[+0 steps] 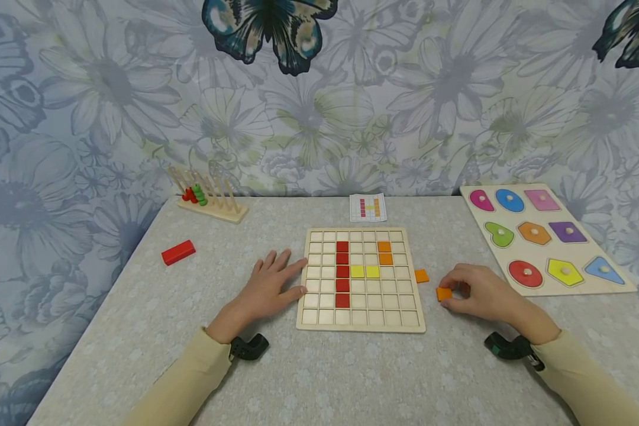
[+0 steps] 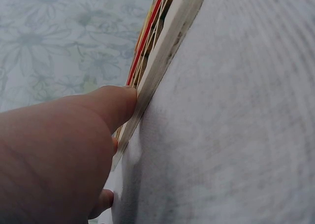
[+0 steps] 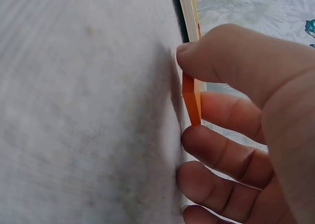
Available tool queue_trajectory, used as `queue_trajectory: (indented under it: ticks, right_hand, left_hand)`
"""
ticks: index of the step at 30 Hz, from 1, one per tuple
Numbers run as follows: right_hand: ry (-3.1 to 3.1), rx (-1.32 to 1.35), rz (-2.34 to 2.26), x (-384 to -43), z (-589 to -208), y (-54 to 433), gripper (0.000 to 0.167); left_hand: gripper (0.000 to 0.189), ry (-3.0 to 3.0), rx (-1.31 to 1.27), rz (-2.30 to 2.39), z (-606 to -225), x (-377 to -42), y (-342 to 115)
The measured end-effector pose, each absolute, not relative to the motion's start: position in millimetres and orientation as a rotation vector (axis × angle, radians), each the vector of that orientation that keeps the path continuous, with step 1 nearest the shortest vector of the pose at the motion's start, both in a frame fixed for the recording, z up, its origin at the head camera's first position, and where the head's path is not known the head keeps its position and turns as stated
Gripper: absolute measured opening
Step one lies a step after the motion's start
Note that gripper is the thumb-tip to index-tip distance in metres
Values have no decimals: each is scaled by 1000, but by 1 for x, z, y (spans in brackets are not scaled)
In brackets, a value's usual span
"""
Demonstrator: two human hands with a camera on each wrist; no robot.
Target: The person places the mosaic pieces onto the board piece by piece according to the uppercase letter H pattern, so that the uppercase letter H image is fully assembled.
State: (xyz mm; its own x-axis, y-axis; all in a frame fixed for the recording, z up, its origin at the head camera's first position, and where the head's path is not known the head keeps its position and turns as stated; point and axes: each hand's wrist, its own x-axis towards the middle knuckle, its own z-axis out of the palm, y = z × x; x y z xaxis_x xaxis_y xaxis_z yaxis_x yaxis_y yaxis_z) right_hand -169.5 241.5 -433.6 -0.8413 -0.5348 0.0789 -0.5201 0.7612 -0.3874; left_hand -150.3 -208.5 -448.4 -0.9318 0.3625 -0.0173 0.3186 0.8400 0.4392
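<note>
A wooden grid board (image 1: pixel 310 319) lies in the middle of the table in the head view. A column of red tiles (image 1: pixel 342 271), two yellow tiles (image 1: pixel 364 271) and two orange tiles (image 1: pixel 385 253) sit in its cells. Spread fingers of my left hand (image 1: pixel 266 290) touch the board's left edge with thumb and a fingertip. To the board's right, my right hand (image 1: pixel 476 293) pinches an orange tile (image 3: pixel 192 98) between thumb and fingers, close to the tabletop. Another orange tile (image 1: pixel 422 276) lies by the board's right edge.
Behind the board lies a pattern card (image 1: pixel 368 207). A shape puzzle board (image 1: pixel 516 234) with knobbed pieces is at the right. On the left are a red block (image 1: pixel 178 252) and a pegged wooden stand (image 1: pixel 213 210) with red and green pieces. A patterned wall closes the back.
</note>
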Motion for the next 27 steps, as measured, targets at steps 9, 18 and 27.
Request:
queue_trajectory:
  ticks: [9, 18, 27]
  right_hand:
    - [2918, -866, -605, -172, -432, 240, 21]
    - [2963, -947, -641, -182, -430, 230, 17]
    - [2954, -1023, -670, -193, -426, 213, 18]
  left_hand:
    - [62, 2927, 558, 664, -448, -150, -209]
    - [63, 2906, 558, 689, -447, -150, -210]
    - [62, 2904, 563, 683, -449, -150, -210]
